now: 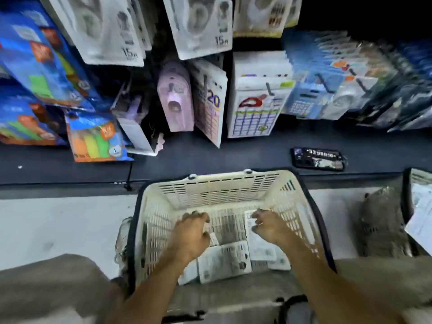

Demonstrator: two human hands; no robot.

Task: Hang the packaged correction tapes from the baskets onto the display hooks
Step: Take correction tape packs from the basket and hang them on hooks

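Head view: two bare hands reach into one cream slotted basket (219, 190) standing on the floor in front of the display. Left hand (190, 232) lies palm down over the basket's middle, fingers curled downward; whether they grip anything underneath cannot be told. Right hand (268, 226) pinches the top edge of one white packaged correction tape (258, 244) between thumb and fingertips, the pack lying against the right inner side of the basket. Basket contents: at least three more white packs (224, 260) overlapping flat at the near end, exact count unclear from blur. A second basket (408, 183) shows at the right edge, only its corner in view, holding white paper packs (420, 220). One phone (318, 159) lies face up on the dark shelf ledge (210, 157) behind the first basket. Above the ledge, hanging goods: two large white cards marked "15" (109, 31), one pink pack (175, 101), one card marked "20" (209, 104), a row of blue-white packs (308, 99) on hooks, blue highlighter packs (93, 136) at left.
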